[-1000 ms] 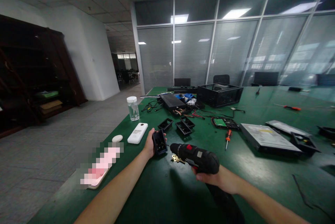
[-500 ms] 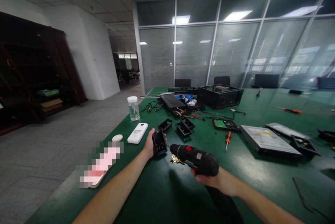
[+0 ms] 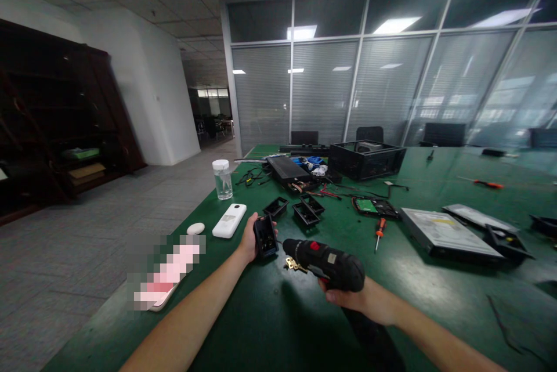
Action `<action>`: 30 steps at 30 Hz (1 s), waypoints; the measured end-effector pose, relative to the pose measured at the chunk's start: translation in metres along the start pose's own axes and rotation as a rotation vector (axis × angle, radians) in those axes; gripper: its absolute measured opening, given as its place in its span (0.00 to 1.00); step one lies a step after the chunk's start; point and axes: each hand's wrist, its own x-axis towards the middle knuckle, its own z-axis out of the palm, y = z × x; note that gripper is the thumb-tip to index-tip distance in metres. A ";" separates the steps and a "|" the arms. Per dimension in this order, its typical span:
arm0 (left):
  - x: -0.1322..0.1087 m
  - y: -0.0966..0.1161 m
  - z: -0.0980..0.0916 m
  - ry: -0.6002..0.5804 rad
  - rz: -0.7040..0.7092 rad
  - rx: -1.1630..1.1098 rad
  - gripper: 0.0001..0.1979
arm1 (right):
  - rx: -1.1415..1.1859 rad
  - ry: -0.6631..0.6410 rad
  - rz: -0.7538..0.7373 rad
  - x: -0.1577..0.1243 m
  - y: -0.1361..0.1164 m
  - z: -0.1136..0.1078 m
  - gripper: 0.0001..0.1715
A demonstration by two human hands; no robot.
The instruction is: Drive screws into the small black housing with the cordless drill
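My left hand (image 3: 249,239) is closed around the left side of a small black plastic box (image 3: 266,237), tilted with its open face toward me. Small brassy bits show inside it. My right hand (image 3: 348,296) grips the handle of a black cordless drill (image 3: 324,262) with red buttons. The drill lies level and its nose points left at the box; whether the bit touches the box I cannot tell. Under the nose, a little heap of brass-coloured metal pieces (image 3: 295,264) rests on the green table (image 3: 278,325). Similar black frames (image 3: 306,214) stand just beyond the box.
A clear jar (image 3: 223,181), a white power bank (image 3: 229,221) and a blurred-out phone (image 3: 167,279) lie on the left. To the right are an orange screwdriver (image 3: 380,230), a circuit board (image 3: 368,205) and a silver disc drive (image 3: 444,235). A black case (image 3: 365,160) stands behind.
Almost nothing differs. Both hands keep their places, with the box and the drill held as before; the whole view has shifted very slightly.
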 end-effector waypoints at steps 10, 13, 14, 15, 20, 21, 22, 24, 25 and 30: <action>0.000 0.000 0.001 -0.001 0.005 0.002 0.25 | 0.015 -0.005 -0.022 0.001 -0.001 -0.001 0.17; -0.001 0.001 0.003 0.017 0.009 -0.019 0.24 | 0.017 -0.013 -0.016 0.000 -0.001 0.000 0.17; -0.001 0.001 0.003 0.022 0.013 -0.028 0.24 | 0.023 -0.016 -0.016 0.000 -0.001 0.000 0.17; -0.001 0.001 0.004 0.025 0.017 -0.037 0.23 | 0.027 -0.009 -0.016 0.000 -0.002 0.000 0.17; -0.001 -0.001 0.003 0.025 0.028 -0.045 0.22 | 0.032 -0.018 -0.018 0.001 -0.002 0.000 0.17; 0.000 -0.001 0.002 0.023 0.032 -0.038 0.22 | 0.031 -0.021 -0.018 0.001 -0.001 0.000 0.17; 0.000 -0.001 0.001 0.019 0.037 -0.029 0.22 | 0.029 -0.020 -0.021 0.001 -0.001 -0.001 0.17; 0.001 -0.001 0.000 0.011 0.038 -0.010 0.23 | 0.032 -0.021 -0.023 0.001 0.000 -0.001 0.16; 0.001 -0.001 0.000 0.007 0.033 -0.002 0.24 | 0.033 -0.020 -0.022 0.001 0.000 -0.001 0.16; 0.000 0.001 0.000 0.005 0.011 -0.022 0.24 | 0.011 -0.006 -0.013 0.000 0.001 0.001 0.15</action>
